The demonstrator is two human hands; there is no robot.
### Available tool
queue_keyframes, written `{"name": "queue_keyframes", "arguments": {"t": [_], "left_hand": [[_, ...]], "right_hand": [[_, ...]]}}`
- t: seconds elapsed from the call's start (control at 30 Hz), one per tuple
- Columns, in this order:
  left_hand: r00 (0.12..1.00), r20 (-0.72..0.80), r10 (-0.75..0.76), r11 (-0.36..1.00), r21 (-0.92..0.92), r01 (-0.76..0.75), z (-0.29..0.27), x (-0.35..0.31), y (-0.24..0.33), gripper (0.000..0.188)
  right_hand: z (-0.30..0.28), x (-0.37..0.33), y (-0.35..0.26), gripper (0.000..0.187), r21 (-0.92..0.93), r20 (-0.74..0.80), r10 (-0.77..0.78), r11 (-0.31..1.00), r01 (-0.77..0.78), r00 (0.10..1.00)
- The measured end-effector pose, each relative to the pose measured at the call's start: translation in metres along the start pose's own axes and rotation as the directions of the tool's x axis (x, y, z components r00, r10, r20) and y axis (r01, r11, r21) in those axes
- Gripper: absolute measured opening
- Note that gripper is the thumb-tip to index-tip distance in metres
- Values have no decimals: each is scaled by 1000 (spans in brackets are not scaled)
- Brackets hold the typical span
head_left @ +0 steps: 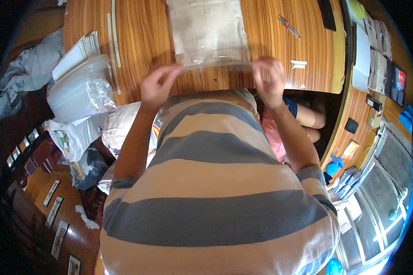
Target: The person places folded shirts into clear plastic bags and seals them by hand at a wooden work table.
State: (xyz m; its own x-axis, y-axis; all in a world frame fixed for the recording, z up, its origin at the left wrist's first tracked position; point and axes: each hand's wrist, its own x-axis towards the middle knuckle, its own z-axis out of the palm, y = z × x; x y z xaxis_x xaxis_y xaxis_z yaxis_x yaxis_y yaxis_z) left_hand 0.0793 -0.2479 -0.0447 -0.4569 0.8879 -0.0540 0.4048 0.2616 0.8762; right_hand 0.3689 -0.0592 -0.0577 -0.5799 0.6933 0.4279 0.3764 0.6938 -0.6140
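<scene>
A clear plastic bag (215,58) with a folded beige cloth (209,30) inside lies on the wood-grain table, its near edge toward me. My left hand (159,86) pinches the near left corner of the bag between thumb and fingers. At the near right corner, my right hand (269,80) is closed on the bag's edge, its fingers somewhat blurred. The strip of plastic between my hands looks stretched straight across. Whether the bag's mouth is sealed, I cannot tell.
Small thread snips (289,26) lie right of the bag, with a white strip (299,64) nearer me. At the table's left stand a stack of clear plastic bags (80,89) and white sheets (75,57). A dark flat object (326,14) rests at the far right.
</scene>
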Motion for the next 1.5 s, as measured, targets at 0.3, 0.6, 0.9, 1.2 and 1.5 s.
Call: {"name": "queue_keyframes", "arguments": {"t": [0.3,0.6,0.9,1.2,1.5], "left_hand": [[919,-109,-379,751,-617,236,48,92,-50,21],[914,-406,-22,1000,-1,23,53,87,-36,25],[883,-466,55,989,150,17,55,93,-39,23],[937,-341,-78,917,343,202,47,100,-25,27],[927,92,365,686,646,-334,52,117,11,58]], "right_hand": [[76,47,11,44,640,54,584,603,-477,810],[107,53,26,31,313,-106,623,761,-568,775],[103,71,22,35,2,-114,560,826,-563,821],[104,82,35,43,-120,-109,515,842,-526,850],[97,98,38,48,-145,-13,641,758,-636,767]]}}
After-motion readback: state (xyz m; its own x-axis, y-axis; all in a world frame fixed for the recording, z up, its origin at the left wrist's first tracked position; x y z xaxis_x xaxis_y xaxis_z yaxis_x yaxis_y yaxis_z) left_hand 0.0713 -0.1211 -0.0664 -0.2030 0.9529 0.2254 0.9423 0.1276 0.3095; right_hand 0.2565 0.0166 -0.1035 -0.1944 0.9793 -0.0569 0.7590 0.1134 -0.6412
